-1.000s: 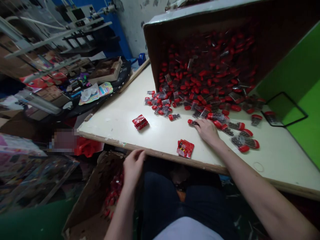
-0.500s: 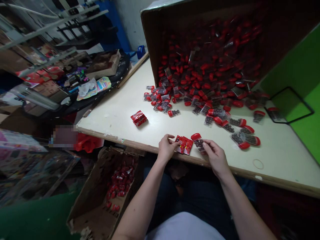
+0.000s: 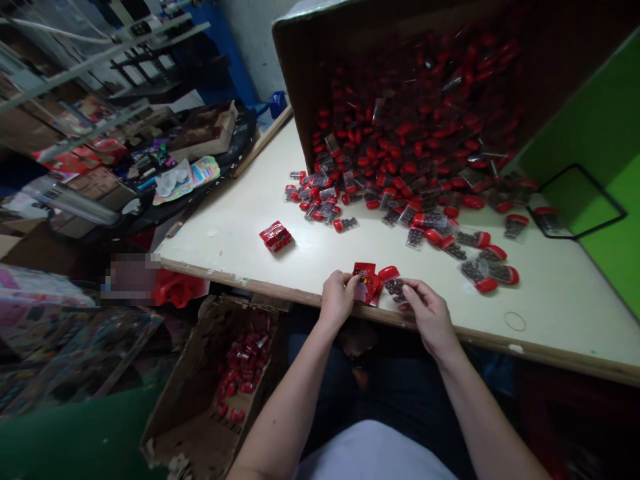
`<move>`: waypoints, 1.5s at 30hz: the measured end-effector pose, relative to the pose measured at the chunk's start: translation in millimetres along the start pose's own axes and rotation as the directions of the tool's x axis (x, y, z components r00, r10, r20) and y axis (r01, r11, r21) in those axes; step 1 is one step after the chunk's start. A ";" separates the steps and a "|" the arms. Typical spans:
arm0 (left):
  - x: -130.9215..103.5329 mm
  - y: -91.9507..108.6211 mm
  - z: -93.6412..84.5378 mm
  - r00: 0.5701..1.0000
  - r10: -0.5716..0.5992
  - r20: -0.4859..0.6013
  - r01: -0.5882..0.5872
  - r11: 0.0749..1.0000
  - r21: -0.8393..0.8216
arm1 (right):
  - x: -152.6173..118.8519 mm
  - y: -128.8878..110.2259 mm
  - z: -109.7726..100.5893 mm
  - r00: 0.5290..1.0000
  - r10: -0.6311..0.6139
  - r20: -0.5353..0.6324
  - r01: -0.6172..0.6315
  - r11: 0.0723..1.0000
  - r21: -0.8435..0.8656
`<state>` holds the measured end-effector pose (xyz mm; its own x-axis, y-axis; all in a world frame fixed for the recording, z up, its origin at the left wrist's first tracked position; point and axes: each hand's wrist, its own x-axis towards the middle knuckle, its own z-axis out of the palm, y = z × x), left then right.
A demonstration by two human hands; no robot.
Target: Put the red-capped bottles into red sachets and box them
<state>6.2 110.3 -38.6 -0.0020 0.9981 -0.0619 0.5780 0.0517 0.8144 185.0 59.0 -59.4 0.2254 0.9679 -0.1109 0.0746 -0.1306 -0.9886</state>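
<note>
White tabletop (image 3: 235, 233), red-capped bottle (image 3: 391, 281), dark beads (image 3: 395, 289)

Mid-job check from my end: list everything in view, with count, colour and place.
red-capped packets: too many to count, clear with dark contents, in and before the large box
large box: one, brown inside, on its side on the table
red sachets: count unclear, red, table's near edge
small bundle: one, red, left of the sachets
rubber band: one, pale, table's right
wire frame: one, black, by the green panel
table: one, whitish, centre
lower carton: one, brown, red pieces inside, below the table
machine: one, grey, upper left
left hand: one, touching the sachets
right hand: one, holding a red-capped packet
</note>
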 end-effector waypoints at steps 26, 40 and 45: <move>-4.9 17.3 -6.5 0.890 -0.399 0.221 0.356 0.303 -0.884 | -25.9 -28.0 11.3 0.998 -0.039 -0.047 0.035 0.996 -0.085; -10.4 29.0 -1.4 0.855 -0.450 0.256 0.328 0.088 -0.940 | -45.4 -31.2 37.6 0.996 -0.094 -0.007 0.094 0.995 -0.028; -16.6 32.9 -2.0 0.818 -0.481 0.317 0.384 0.046 -0.922 | -41.3 -24.4 39.8 0.987 -0.089 -0.132 0.089 0.996 -0.004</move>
<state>23.6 95.5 -9.6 -0.0206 0.7803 -0.6251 -0.7269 0.4176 0.5452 135.2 30.8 -34.8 0.3444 0.9388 -0.0084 0.0983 -0.0450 -0.9941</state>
